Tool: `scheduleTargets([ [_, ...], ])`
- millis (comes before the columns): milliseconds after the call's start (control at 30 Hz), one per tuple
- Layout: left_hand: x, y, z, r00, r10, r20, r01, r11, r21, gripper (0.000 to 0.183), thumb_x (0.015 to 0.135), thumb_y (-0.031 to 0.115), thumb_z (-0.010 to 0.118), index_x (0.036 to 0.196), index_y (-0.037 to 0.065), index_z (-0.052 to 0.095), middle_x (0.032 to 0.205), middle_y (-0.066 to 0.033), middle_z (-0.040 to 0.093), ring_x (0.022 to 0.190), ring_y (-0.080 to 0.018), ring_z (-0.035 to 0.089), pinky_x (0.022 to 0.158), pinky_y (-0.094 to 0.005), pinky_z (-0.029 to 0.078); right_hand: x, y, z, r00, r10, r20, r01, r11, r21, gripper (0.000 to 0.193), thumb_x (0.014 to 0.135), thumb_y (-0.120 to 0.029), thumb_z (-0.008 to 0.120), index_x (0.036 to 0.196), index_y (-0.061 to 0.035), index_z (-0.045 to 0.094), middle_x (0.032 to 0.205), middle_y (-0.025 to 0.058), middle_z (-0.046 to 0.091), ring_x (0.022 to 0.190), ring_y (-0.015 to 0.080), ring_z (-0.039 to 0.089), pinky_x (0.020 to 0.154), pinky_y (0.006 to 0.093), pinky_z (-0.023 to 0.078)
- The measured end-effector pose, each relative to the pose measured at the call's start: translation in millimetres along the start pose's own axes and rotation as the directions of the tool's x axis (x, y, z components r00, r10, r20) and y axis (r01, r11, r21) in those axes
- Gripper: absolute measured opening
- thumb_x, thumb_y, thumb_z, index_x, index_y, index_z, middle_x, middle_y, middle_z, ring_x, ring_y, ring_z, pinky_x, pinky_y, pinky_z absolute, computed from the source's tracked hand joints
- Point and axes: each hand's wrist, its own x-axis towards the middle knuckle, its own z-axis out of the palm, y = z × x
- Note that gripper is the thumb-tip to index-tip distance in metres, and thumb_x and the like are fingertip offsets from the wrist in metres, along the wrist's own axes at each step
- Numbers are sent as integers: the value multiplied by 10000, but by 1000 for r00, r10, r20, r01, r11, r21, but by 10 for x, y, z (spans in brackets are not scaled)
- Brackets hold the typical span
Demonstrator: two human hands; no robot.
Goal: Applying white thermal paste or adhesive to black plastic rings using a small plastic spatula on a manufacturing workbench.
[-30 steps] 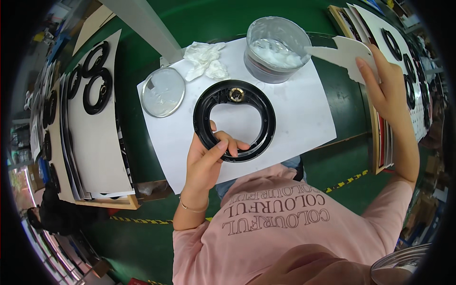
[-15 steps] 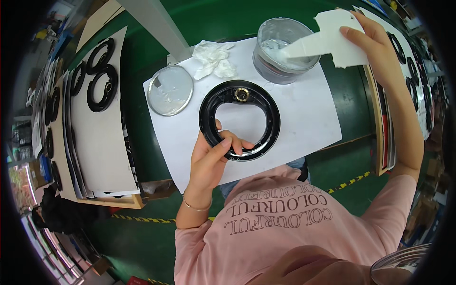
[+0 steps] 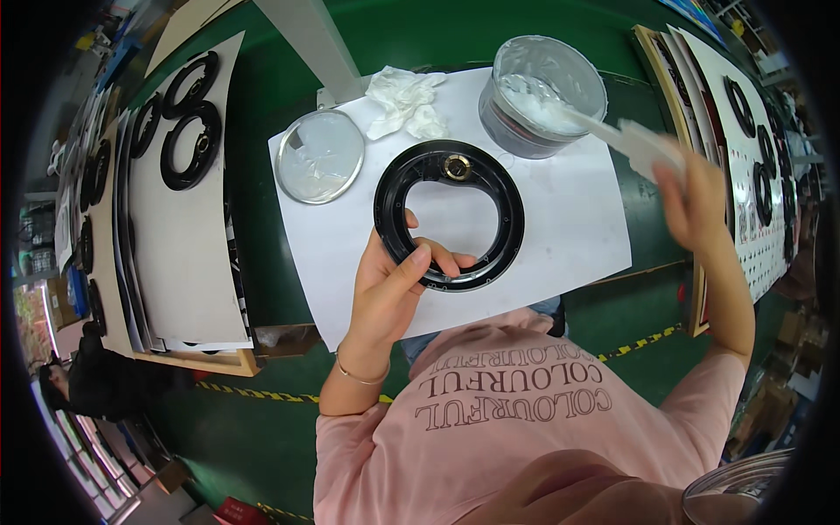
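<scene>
My left hand (image 3: pixel 391 276) grips the lower left of a black ring-shaped part (image 3: pixel 508 201), thumb on its face and fingers through the opening. The ring has a small round gold-rimmed piece (image 3: pixel 457 167) at its top. At the right, my right hand (image 3: pixel 696 197), partly blurred, holds a white spatula (image 3: pixel 646 147). The spatula's narrow end reaches over the rim of a grey tub (image 3: pixel 534 138) that contains whitish grease (image 3: pixel 531 101); whether it touches the grease I cannot tell.
White paper (image 3: pixel 573 219) covers the green table. A round lid (image 3: pixel 320 157) and crumpled tissue (image 3: pixel 402 101) lie left of the tub, beside a grey post (image 3: pixel 312 44). Boards holding black rings stand at the left (image 3: pixel 197 289) and right (image 3: pixel 759 254).
My right hand has come down and toward me, and the spatula has turned to show its edge, its narrow end still by the tub. The view has shifted slightly; my left hand keeps its grip.
</scene>
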Motion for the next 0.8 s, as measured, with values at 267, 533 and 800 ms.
scheduleTargets([
  [267, 24, -20, 26, 999, -12, -32, 12, 1000, 12, 211, 864, 81, 441, 1058, 78, 360, 737, -131, 570, 828, -289, 583, 791, -408, 438, -187, -400, -106, 825, -504, 257, 565, 720, -402, 277, 756, -88, 528, 1031, -69, 509, 905, 205, 579, 815, 288, 592, 691, 354, 493],
  [533, -19, -23, 69, 999, -6, -38, 6, 1000, 8, 219, 863, 76, 438, 1067, 81, 357, 739, -131, 569, 833, -293, 582, 789, -406, 439, -127, -201, -436, 935, -354, -25, 337, 909, -246, 284, 745, -79, 546, 1017, -3, 519, 876, 167, 600, 739, 258, 607, 630, 325, 493],
  [800, -47, -12, 78, 1000, -14, -26, 14, 1000, -1, 235, 858, 81, 444, 1076, 82, 356, 741, -134, 565, 841, -303, 580, 790, -402, 439, 37, 266, 19, 684, 706, 184, -535, 314, 784, 316, 827, -204, 505, 1048, 21, 484, 792, 91, 598, 644, 149, 594, 541, 245, 485],
])
